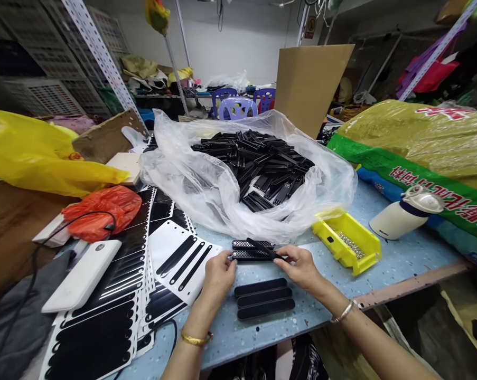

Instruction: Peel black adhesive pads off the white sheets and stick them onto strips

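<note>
My left hand (218, 274) and my right hand (299, 266) each pinch one end of a long black perforated plastic strip (252, 255), held just above the blue table (400, 264). A second perforated strip (254, 244) lies right behind it, with a thin black piece resting across both. Three smooth black strips (264, 299) lie side by side on the table just in front of my hands. Sheets of black die-cut stickers on white backing (178, 264) lie beside my left hand.
A clear plastic bag (206, 195) behind my hands holds a heap of black strips (258, 163). A yellow bin of small metal parts (347, 245) and a white bottle (404, 214) stand right. A white power bank (83, 274), orange bag (101, 208) and yellow bag (32, 153) lie left.
</note>
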Demonstrator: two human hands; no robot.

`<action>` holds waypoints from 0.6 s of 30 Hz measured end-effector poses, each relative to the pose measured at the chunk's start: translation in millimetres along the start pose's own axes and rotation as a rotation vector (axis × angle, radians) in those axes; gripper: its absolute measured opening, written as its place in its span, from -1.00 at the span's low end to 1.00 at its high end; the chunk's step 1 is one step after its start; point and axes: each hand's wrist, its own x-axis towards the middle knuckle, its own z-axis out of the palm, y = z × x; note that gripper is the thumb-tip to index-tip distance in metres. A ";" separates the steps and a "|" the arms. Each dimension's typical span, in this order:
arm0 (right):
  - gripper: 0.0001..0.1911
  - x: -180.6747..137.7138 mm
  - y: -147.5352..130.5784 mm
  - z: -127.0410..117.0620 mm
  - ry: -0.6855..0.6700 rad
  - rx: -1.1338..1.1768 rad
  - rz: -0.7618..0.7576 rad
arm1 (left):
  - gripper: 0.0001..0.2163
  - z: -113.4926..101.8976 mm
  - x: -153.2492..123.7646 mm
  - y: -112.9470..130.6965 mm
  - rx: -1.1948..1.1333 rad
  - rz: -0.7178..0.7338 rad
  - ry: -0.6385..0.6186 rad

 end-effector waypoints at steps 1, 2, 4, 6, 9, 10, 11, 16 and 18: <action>-0.90 -2.8 -0.8 -2.9 -0.023 -0.022 -0.021 | -0.79 -1.0 -5.0 0.9 -0.007 0.007 0.002; -0.90 -5.4 -1.3 -6.3 -0.049 -0.039 -0.044 | -0.81 -2.2 -10.2 1.7 -0.011 0.010 0.004; -0.90 -9.4 -1.5 -13.6 -0.098 -0.058 -0.102 | -0.82 -4.8 -19.3 2.9 -0.030 0.005 0.005; -0.91 -10.7 -0.8 -20.2 -0.132 -0.068 -0.163 | -0.79 -6.2 -25.4 3.3 -0.089 -0.013 0.013; -0.90 -8.4 -0.7 -26.2 -0.153 -0.095 -0.227 | -0.68 -5.2 -28.5 3.4 -0.269 -0.077 0.006; -0.89 -7.0 -1.3 -26.8 -0.166 -0.108 -0.238 | -0.65 -4.4 -28.4 3.8 -0.341 -0.106 -0.010; -0.88 -5.4 -2.1 -26.6 -0.179 -0.123 -0.250 | -0.64 -3.6 -27.9 4.5 -0.407 -0.138 -0.030; -0.87 1.3 -6.7 -18.2 -0.245 -0.183 -0.309 | -0.70 -2.6 -25.1 8.5 -0.582 -0.250 -0.059; -0.86 2.8 -7.5 -14.4 -0.261 -0.185 -0.318 | -0.71 -3.4 -24.9 9.0 -0.612 -0.271 -0.063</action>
